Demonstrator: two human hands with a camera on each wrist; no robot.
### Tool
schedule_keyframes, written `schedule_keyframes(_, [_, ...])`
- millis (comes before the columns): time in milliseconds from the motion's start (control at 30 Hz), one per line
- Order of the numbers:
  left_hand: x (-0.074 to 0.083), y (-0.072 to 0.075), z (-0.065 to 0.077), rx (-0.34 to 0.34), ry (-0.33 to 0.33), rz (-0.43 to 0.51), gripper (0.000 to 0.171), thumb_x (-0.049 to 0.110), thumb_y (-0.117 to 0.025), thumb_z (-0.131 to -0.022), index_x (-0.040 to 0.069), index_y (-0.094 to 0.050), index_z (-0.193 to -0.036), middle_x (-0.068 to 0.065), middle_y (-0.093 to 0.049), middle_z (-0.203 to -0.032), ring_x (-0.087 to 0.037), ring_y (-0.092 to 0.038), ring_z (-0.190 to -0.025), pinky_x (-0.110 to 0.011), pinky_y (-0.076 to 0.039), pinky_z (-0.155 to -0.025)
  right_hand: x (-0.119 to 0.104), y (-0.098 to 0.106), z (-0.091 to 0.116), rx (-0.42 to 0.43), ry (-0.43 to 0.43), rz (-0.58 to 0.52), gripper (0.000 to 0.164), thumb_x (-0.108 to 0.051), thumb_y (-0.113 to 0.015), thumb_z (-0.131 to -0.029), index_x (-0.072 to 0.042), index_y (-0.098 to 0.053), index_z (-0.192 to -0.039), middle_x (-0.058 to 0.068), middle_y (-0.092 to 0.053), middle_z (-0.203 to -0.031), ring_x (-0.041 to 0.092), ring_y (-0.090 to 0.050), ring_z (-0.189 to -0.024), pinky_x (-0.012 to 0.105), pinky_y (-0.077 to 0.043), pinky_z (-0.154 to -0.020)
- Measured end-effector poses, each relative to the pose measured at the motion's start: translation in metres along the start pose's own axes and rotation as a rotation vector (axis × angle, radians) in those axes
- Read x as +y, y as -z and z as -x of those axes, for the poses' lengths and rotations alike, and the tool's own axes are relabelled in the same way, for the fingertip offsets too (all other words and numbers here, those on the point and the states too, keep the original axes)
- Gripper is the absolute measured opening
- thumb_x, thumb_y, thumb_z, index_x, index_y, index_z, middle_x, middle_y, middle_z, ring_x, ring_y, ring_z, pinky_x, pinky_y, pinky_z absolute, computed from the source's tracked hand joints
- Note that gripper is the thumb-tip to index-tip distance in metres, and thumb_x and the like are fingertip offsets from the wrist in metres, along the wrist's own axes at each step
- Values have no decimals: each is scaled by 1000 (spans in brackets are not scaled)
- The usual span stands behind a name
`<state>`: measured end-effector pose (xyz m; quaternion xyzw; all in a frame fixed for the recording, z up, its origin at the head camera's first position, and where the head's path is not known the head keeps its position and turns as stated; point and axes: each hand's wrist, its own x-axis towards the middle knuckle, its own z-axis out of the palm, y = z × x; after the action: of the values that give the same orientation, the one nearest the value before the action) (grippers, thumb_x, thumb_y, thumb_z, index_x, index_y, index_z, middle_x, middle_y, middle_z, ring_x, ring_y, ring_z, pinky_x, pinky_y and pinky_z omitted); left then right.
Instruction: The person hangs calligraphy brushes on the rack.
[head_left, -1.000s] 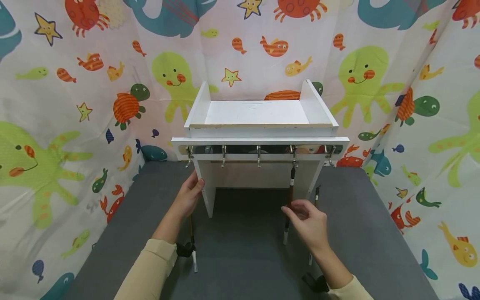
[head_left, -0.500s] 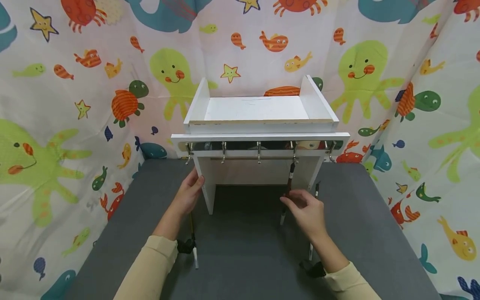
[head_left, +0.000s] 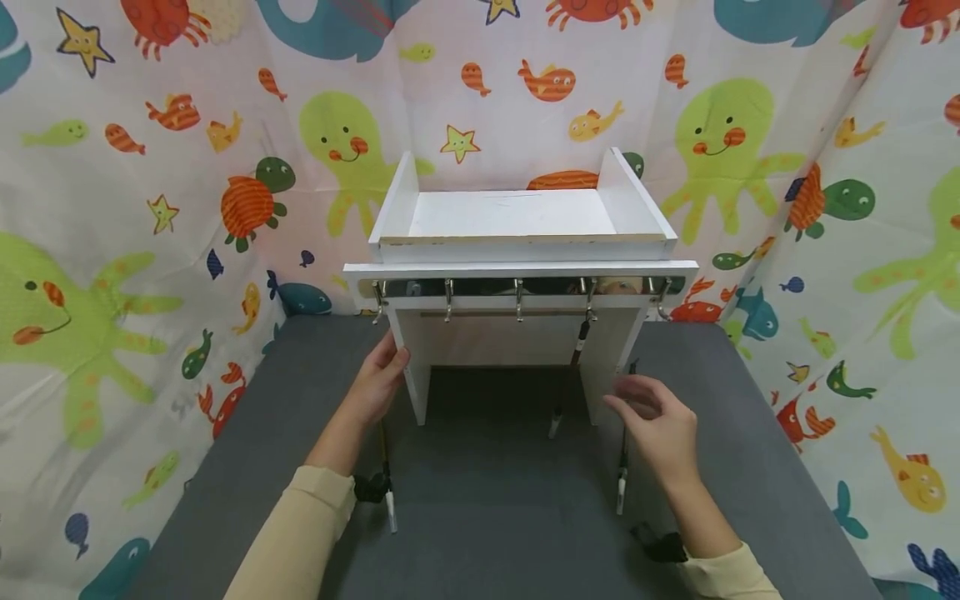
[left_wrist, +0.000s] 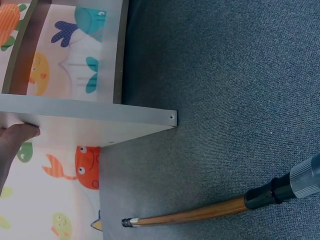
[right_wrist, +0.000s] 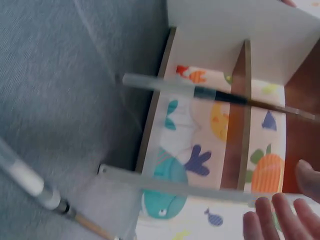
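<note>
A white wooden shelf (head_left: 517, 250) stands on the grey surface, with a row of metal hooks (head_left: 519, 300) along its front. My left hand (head_left: 375, 387) grips its left side panel (left_wrist: 90, 112), the thumb showing on the panel in the left wrist view. One calligraphy brush (head_left: 566, 383) hangs tilted from a hook right of the middle, its capped end (right_wrist: 155, 82) pointing downward and left. My right hand (head_left: 662, 425) is beside the right panel, apart from that hanging brush, fingers loosely bent. It overlaps a second brush (head_left: 622, 483) in the head view.
A third brush (left_wrist: 195, 212) with a wooden handle and black collar lies left of the shelf. Dark wrist gear (head_left: 663, 546) sits at each wrist. A curtain (head_left: 480, 75) printed with sea animals surrounds the grey surface (head_left: 480, 533).
My right hand has let go of the hanging brush and moved right. The brush's lower end has swung to the left. My left hand stays on the panel.
</note>
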<state>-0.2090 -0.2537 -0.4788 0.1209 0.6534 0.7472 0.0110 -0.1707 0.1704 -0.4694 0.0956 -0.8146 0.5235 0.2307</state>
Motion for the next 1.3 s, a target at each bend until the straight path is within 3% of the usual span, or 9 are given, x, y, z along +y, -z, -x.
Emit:
schedule_keyframes(133, [2,3,3,11,18,-14,62,31,-45,-108,29,-17,-163,-7,-19,-169,-34,-21,-154,-63,-20,-120,10,4,-2,-18,-120,35,40,-7,-84,-83,-7,-69,-121,14,-74,-112,23,-72,-99,7,-51,-78])
schedule_keyframes(267, [2,5,4,24,25,-30,62,31,-45,-108,30,-17,-163,-7,-20,-169,-34,-22,-154,-63,-20,-120,38,4,-6,-66,-207,72,44,-18,-82,-87,-13,-66,-127,12,-73,-118,17,-71,-103,5,-49,-78])
schedule_keyframes(400, [2,6,4,26,24,-30,61,31,-44,-109,29,-17,-163,-8,-20,-169,-35,-22,-153,-62,-20,-120,55,2,-10,-140,-296,130,49,-25,-79,-90,-10,-61,-133,14,-71,-123,28,-70,-109,8,-50,-74])
schedule_keyframes(600, [2,5,3,13,8,-5,60,29,-44,-109,28,-18,-163,-9,-23,-168,-35,-24,-152,-63,-20,-120,76,-2,-16,-232,-425,217,58,-24,-77,-91,-1,-54,-139,24,-67,-127,38,-68,-112,32,-59,-75])
schedule_keyframes(767, [2,4,0,20,8,0,62,31,-47,-108,27,-19,-163,-10,-26,-166,-36,-28,-150,-63,-23,-119,94,-7,-19,-311,-509,337,63,-23,-76,-91,6,-50,-140,30,-65,-125,45,-65,-108,50,-57,-80])
schedule_keyframes(967, [3,1,2,26,12,-9,62,29,-47,-108,23,-18,-163,-12,-26,-166,-37,-29,-149,-64,-24,-118,105,-13,-21,-362,-532,426,60,-25,-78,-87,11,-55,-129,33,-65,-117,48,-62,-105,55,-54,-80])
schedule_keyframes(1167, [4,0,4,21,11,-12,62,30,-47,-108,25,-19,-163,-12,-26,-166,-37,-28,-150,-64,-22,-119,109,-13,-22,-340,-511,477,42,-20,-81,-79,8,-67,-106,29,-68,-103,46,-63,-93,53,-53,-73])
schedule_keyframes(1300, [3,0,4,21,10,-7,62,29,-48,-108,24,-19,-163,-11,-24,-167,-37,-26,-151,-64,-22,-119,108,-8,-22,-346,-539,445,41,-18,-74,-82,10,-67,-111,31,-67,-111,47,-62,-98,54,-53,-76])
